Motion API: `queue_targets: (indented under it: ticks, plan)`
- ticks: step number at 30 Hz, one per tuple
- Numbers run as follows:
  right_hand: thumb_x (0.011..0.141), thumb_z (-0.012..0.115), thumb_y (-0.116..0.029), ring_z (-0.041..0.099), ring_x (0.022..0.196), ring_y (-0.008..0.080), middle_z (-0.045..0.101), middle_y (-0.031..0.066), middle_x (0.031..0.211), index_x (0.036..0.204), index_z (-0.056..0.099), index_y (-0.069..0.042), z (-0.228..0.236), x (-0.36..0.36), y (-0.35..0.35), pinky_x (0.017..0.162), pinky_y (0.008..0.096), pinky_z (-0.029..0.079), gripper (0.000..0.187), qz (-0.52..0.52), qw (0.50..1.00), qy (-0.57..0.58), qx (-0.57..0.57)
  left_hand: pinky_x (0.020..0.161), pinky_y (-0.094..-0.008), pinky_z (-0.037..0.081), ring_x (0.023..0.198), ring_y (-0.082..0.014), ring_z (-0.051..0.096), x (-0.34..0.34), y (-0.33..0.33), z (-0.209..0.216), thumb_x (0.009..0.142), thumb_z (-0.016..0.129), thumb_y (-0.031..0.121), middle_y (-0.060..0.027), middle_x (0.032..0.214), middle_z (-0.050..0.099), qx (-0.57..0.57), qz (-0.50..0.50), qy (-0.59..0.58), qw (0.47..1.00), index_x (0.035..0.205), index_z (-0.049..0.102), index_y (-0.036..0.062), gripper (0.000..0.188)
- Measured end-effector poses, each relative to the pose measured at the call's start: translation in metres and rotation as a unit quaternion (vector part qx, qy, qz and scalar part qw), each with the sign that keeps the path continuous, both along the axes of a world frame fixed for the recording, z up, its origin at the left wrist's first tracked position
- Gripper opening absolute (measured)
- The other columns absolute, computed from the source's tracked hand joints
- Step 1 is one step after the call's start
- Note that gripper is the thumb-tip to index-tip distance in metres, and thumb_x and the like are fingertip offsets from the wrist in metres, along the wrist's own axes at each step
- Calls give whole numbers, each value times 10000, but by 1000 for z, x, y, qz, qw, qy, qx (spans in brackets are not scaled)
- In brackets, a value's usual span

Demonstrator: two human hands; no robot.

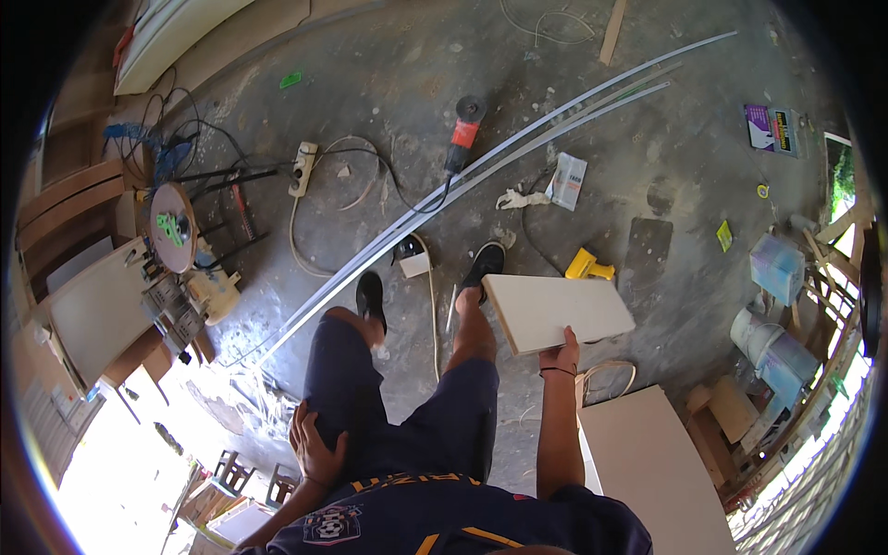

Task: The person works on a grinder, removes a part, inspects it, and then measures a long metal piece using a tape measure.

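Note:
My right hand (561,352) grips the near edge of a white rectangular board (558,309), thumb on its top face and fingers beneath, out of sight. The board is held up above the floor, with a raw tan edge along its left end. My left hand (314,442) lies on my left thigh with fingers spread, holding nothing. Just beyond the board, a yellow power tool (588,265) lies on the floor. Between my shoes and the angle grinder (464,135) run several long metal strips (407,222).
A power strip (302,168) and trailing cables lie ahead on the left. A white packet (567,180) rests beyond the board. At the right stand a large pale panel (647,444), plastic boxes (777,268) and a bucket (754,328). A round stool (173,227) is at the left.

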State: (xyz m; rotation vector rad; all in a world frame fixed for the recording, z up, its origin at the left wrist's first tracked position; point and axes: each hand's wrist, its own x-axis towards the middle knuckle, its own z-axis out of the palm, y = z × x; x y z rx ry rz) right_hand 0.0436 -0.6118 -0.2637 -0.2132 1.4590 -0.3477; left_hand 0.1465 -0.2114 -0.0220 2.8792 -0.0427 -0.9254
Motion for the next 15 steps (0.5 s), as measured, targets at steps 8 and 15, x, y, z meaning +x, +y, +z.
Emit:
queue_targets:
  ticks: [8,15]
  plan:
    - [845,547,-119,529,1030,226,549,72,1121,1193,458,-27,-8,158,-9,887,360,433,371,238,958,-14,-159,1030,-517,175,1283,-377,252,83,-6,-45,692,674,259,-200,1344,337,-39,10,28,999,1171,416,14,597]
    - [816,570,-154,574,801,161,624,106,914,1029,567,41,-29,329,23,708,294,451,289,398,873,45,-279,988,-499,254,1189,-357,377,254,-39,-155,744,631,267,-206,1210,447,-159,-20,51,986,1172,453,-11,540]
